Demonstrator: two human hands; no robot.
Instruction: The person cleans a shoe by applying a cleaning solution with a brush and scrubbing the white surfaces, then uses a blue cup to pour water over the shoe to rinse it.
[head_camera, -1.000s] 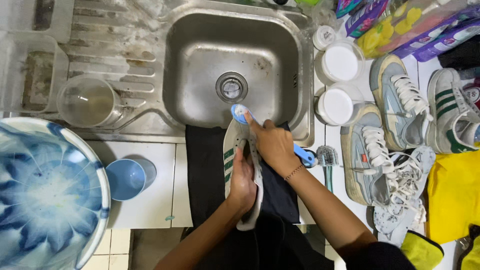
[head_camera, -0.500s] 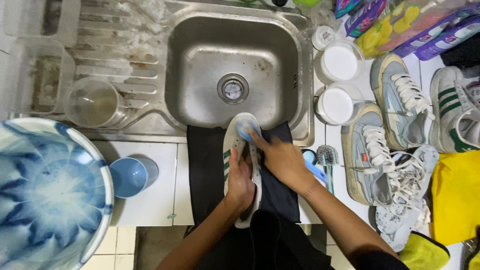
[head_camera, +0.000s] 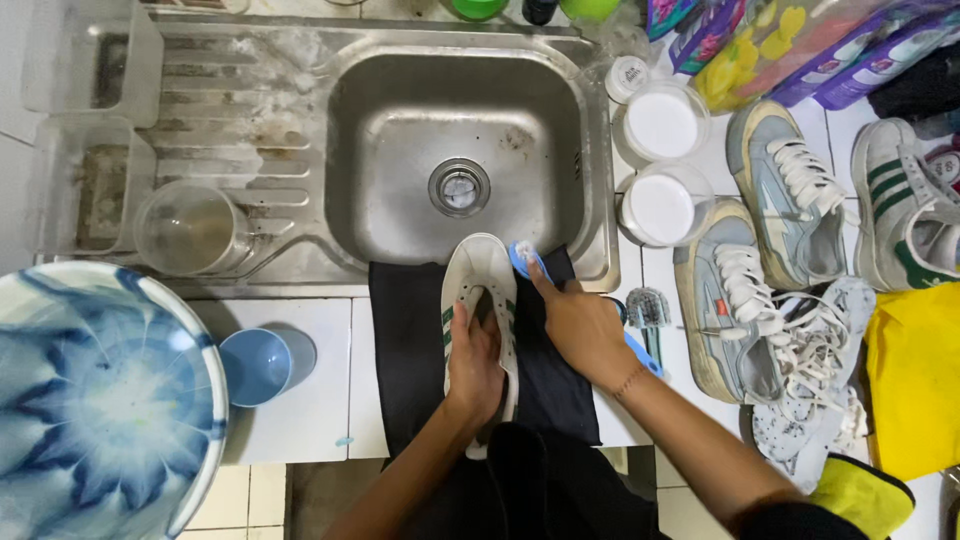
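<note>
A white sneaker with green stripes (head_camera: 482, 300) lies toe-up on a dark cloth (head_camera: 410, 340) at the near edge of a steel sink (head_camera: 400, 120), its toe just overlapping the sink's rim. The left hand (head_camera: 476, 365) wraps the shoe around its middle, fingers reaching into the opening — a firm grip on the sneaker. The right hand (head_camera: 580, 328) is closed around a blue brush (head_camera: 524, 258), whose head meets the right side of the toe; the handle's end pokes out beyond the wrist.

Just right of that hand a small clear brush (head_camera: 648, 312) rests on the white counter (head_camera: 300, 400). Farther right, two grey sneakers with white laces (head_camera: 760, 250) lie side by side, with another white shoe with green stripes (head_camera: 905, 210) beyond them, and something yellow (head_camera: 915, 380) — possibly a cloth or bag, the view cuts it off — at the right edge. Two round white-lidded tubs (head_camera: 660, 165) stand between the sink and the shoes.

To the left, a clear plastic cup (head_camera: 190, 228) sits on the grimy draining board, a small blue cup (head_camera: 255, 365) on the counter nearer, and a large blue-and-white basin (head_camera: 100, 400) fills the near left corner.
</note>
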